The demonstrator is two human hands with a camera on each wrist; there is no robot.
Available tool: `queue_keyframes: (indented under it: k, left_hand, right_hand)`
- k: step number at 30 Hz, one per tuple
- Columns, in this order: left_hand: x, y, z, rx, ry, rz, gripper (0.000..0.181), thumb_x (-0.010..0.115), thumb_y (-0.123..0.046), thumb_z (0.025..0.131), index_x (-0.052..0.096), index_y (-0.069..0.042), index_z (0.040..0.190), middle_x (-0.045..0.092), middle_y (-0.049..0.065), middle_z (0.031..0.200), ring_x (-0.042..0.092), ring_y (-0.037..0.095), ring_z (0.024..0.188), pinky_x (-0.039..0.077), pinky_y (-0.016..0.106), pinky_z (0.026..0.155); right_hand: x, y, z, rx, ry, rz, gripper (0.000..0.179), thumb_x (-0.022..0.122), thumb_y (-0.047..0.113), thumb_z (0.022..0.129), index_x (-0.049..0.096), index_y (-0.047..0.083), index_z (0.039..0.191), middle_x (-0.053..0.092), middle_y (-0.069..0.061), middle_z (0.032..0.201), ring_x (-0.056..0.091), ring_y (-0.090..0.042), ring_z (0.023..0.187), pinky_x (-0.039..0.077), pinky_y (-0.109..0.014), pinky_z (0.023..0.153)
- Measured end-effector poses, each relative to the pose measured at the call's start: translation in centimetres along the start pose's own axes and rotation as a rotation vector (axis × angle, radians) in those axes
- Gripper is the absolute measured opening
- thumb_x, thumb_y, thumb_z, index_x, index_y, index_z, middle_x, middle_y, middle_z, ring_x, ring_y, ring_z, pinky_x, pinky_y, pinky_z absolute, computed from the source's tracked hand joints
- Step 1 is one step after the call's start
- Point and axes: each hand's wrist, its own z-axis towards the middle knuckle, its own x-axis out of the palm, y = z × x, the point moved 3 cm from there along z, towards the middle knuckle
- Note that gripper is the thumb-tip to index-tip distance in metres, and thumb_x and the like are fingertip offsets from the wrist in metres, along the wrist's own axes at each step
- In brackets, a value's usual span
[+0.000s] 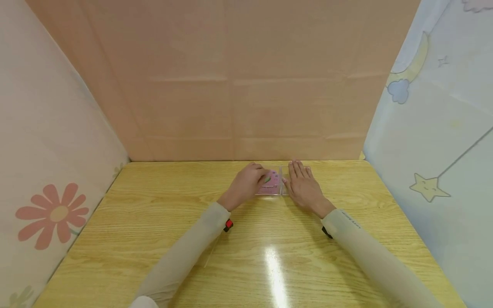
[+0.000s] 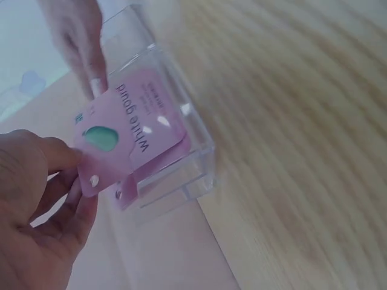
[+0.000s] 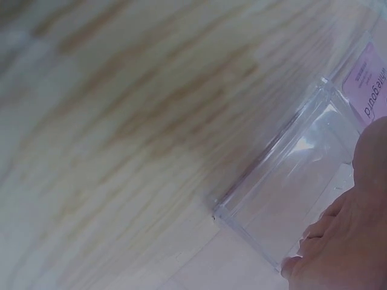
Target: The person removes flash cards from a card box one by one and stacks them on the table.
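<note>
At the table's far side, my left hand (image 1: 246, 185) pinches the holed end of a pink card (image 2: 124, 130) marked "white gourd", with a green gourd picture on it. That card lies tilted over the left half of a clear plastic box (image 2: 202, 172). Beneath it another pink card (image 2: 162, 160) shows only its edge and a holed tab. My right hand (image 1: 306, 190), fingers straight and together, rests over the box's other clear compartment (image 3: 284, 181). Its thumb reaches toward the divider between the two halves.
The wood-grain table (image 1: 246, 265) ends just behind the box at an orange-brown paper backdrop (image 1: 231, 107). Pale printed side panels stand at left and right, one with a red flower (image 1: 57, 214), the other with a yellow star (image 1: 429, 187).
</note>
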Motion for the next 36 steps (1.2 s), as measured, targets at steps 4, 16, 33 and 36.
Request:
queue_keyframes:
  k: [4, 16, 33, 36]
  left_hand:
    - [-0.2, 1.1, 0.3, -0.136, 0.045, -0.218, 0.024, 0.066, -0.016, 0.105, 0.077, -0.006, 0.124, 0.079, 0.006, 0.114, 0.073, 0.016, 0.098, 0.063, 0.029, 0.085]
    - [-0.4, 3.1, -0.8, -0.260, -0.040, -0.453, 0.016, 0.073, -0.011, 0.099, 0.080, -0.004, 0.112, 0.081, 0.010, 0.105, 0.075, 0.020, 0.091, 0.063, 0.028, 0.077]
    - [0.5, 4.4, -1.8, -0.390, -0.033, -0.579, 0.019, 0.068, -0.014, 0.103, 0.080, -0.008, 0.117, 0.081, 0.011, 0.113, 0.078, 0.020, 0.095, 0.061, 0.026, 0.072]
    - [0.5, 4.4, -1.8, -0.396, -0.023, -0.594, 0.020, 0.068, -0.015, 0.103, 0.080, -0.008, 0.117, 0.081, 0.012, 0.113, 0.078, 0.020, 0.093, 0.056, 0.023, 0.064]
  right_hand:
    - [0.0, 0.0, 0.0, 0.000, 0.003, 0.003, 0.071, 0.029, 0.040, 0.116, 0.012, -0.007, 0.165, 0.013, -0.028, 0.174, 0.012, -0.044, 0.164, 0.012, -0.063, 0.133]
    - [0.0, -0.1, 0.2, -0.021, -0.006, -0.005, 0.071, 0.029, 0.040, 0.116, 0.012, -0.008, 0.165, 0.014, -0.028, 0.174, 0.012, -0.045, 0.164, 0.012, -0.063, 0.133]
    - [0.2, -0.4, 0.0, -0.006, 0.001, -0.006, 0.072, 0.026, 0.042, 0.116, 0.011, -0.007, 0.165, 0.015, -0.028, 0.174, 0.011, -0.044, 0.164, 0.013, -0.063, 0.133]
    - [0.2, -0.3, -0.1, -0.008, 0.005, 0.002, 0.072, 0.027, 0.043, 0.116, 0.011, -0.007, 0.165, 0.014, -0.028, 0.174, 0.011, -0.044, 0.164, 0.013, -0.063, 0.133]
